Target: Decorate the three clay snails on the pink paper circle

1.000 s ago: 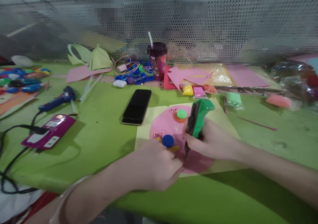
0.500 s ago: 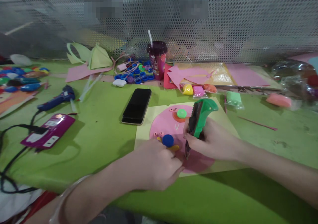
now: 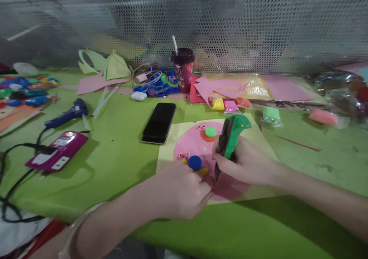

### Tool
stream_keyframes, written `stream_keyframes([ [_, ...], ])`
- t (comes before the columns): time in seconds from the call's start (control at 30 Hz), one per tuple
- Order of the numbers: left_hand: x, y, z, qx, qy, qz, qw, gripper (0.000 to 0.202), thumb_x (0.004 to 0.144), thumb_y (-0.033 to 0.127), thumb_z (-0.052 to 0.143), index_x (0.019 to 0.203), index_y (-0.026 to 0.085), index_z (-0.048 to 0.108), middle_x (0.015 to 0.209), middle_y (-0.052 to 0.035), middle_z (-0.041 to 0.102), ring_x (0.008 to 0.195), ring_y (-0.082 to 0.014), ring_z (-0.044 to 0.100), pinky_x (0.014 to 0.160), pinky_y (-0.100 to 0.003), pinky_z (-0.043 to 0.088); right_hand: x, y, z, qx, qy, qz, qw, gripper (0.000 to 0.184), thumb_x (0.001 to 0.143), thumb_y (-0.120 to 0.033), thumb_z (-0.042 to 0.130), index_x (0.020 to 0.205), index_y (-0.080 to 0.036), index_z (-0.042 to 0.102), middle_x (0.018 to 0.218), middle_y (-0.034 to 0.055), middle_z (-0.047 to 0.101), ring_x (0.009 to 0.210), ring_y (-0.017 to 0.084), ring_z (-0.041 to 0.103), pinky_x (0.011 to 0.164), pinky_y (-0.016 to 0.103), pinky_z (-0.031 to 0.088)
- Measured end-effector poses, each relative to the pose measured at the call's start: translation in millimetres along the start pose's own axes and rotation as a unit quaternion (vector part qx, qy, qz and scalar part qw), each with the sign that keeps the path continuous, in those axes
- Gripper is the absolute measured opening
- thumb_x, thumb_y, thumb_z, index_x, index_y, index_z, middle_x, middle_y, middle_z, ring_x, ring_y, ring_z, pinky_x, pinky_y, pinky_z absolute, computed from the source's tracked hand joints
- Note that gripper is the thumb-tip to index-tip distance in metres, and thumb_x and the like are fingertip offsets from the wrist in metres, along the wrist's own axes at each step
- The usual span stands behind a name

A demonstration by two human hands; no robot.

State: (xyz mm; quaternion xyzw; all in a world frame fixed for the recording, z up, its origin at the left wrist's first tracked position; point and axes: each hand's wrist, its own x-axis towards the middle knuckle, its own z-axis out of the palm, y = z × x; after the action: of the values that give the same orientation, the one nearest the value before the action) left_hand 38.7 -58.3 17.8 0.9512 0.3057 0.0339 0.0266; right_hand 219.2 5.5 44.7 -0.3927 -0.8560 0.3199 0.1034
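My right hand (image 3: 244, 163) is wrapped round a green glue gun (image 3: 231, 135) held upright, its dark nozzle pointing down at a pink paper circle (image 3: 198, 144). The circle lies on a pale yellow sheet (image 3: 260, 138). On the circle sit a blue cap snail (image 3: 194, 162) and a green cap snail (image 3: 210, 131). My left hand (image 3: 179, 192) is curled at the circle's near edge, just below the blue cap; what its fingers pinch is hidden.
A black phone (image 3: 159, 123) lies left of the sheet on the green table (image 3: 115, 155). Further left are a purple power strip (image 3: 56, 151) with cables and a blue glue gun (image 3: 67, 115). At the back stand a cup with a straw (image 3: 183, 69), bottle caps, coloured paper and clay packets.
The green glue gun has tilted slightly between the frames; both hands stay in about the same place.
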Motion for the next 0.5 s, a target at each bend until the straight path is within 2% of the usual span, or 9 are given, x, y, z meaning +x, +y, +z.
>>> stream_keyframes([
  [0.27, 0.0, 0.6, -1.4, -0.008, -0.011, -0.003, 1.000, 0.022, 0.090, 0.024, 0.043, 0.075, 0.019, 0.059, 0.064, -0.0001, 0.064, 0.056, -0.0186, 0.057, 0.049, -0.033, 0.036, -0.8, -0.5, 1.0, 0.003, 0.004, -0.001, 1.000, 0.022, 0.077, -0.032, 0.039, 0.064, -0.019, 0.049, 0.056, 0.0003, 0.049, 0.053, 0.013, 0.043, 0.051, 0.028, 0.035],
  [0.5, -0.6, -0.2, 2.9, -0.014, -0.011, -0.011, 1.000, 0.029, 0.093, 0.024, 0.036, 0.077, 0.019, 0.059, 0.066, -0.0017, 0.065, 0.055, -0.0201, 0.057, 0.047, -0.034, 0.033, -0.9, -0.7, -1.6, 0.018, 0.026, -0.009, 0.999, 0.018, 0.077, -0.027, 0.048, 0.062, -0.019, 0.053, 0.054, -0.0014, 0.050, 0.052, 0.012, 0.044, 0.051, 0.026, 0.037],
])
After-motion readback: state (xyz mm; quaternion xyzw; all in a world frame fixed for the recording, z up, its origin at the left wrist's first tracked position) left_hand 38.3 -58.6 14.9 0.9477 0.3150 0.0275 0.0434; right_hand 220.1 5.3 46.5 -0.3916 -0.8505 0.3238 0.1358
